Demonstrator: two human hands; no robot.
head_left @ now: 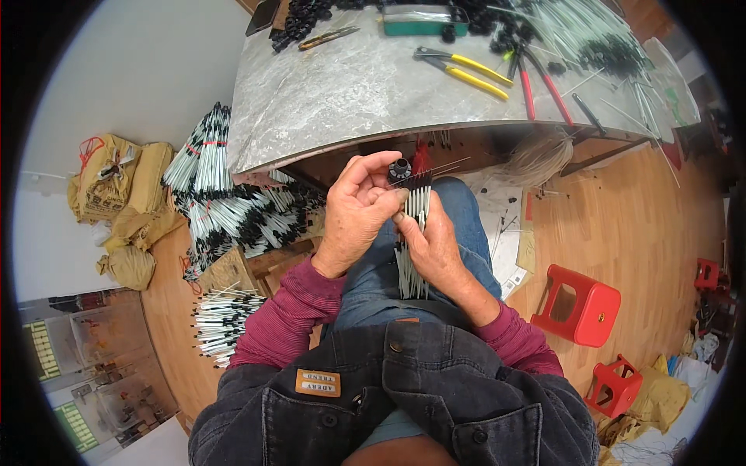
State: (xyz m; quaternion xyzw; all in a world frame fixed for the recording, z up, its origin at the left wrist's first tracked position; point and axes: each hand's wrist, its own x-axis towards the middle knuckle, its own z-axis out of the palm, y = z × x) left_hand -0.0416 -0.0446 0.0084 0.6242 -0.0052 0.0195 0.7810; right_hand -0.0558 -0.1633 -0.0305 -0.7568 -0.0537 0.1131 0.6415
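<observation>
My left hand [353,213] is closed at the top of a bundle, its curled index finger and thumb around a small black round plastic piece [400,169] with a hole in its middle. My right hand [435,245] grips a bundle of thin white rods with black ends [412,276], held upright above my lap. The thumbs of both hands nearly meet at the front of the bundle. A red tuft [420,158] shows just beyond the black ends, and thin dark rods [452,165] stick out to the right. My right fingers are mostly hidden behind the bundle.
Ahead stands a grey marbled table [311,101] with yellow-handled pliers [474,75], red-handled pliers [544,85], a green box [423,22] and black parts [307,19]. Bundled rods [206,159] pile up at left, near yellow sacks [124,186]. Red stools [579,307] stand at right.
</observation>
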